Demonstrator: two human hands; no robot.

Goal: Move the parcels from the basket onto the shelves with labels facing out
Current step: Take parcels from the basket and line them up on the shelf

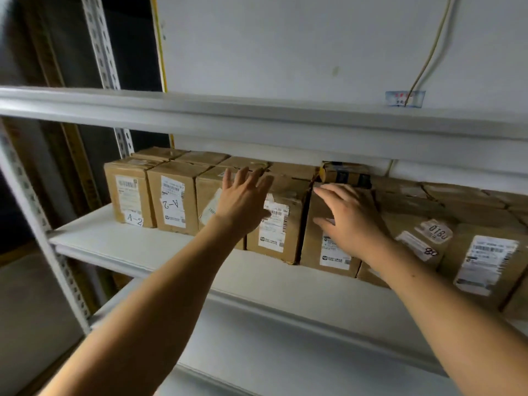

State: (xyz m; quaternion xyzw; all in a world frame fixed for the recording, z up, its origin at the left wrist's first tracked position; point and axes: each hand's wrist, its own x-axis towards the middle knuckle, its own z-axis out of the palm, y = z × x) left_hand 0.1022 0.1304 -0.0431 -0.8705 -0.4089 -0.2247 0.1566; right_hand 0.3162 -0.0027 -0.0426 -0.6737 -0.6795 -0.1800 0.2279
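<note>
A row of brown cardboard parcels stands on the white middle shelf (120,247), white labels facing out. My left hand (243,200) is open, fingers spread, in front of the third parcel (207,192) and the fourth parcel (281,227). My right hand (350,221) is also open, its palm against the front of the fifth parcel (317,244), partly covering its label. Neither hand grips anything. The two leftmost parcels (130,192) carry handwritten "A-2" marks. The basket is out of view.
More labelled parcels (485,261) fill the shelf to the right, with a second row behind. The upper shelf (257,115) hangs close above the box tops. A slotted metal upright (37,218) frames the left side. A cable (428,55) runs down the white wall.
</note>
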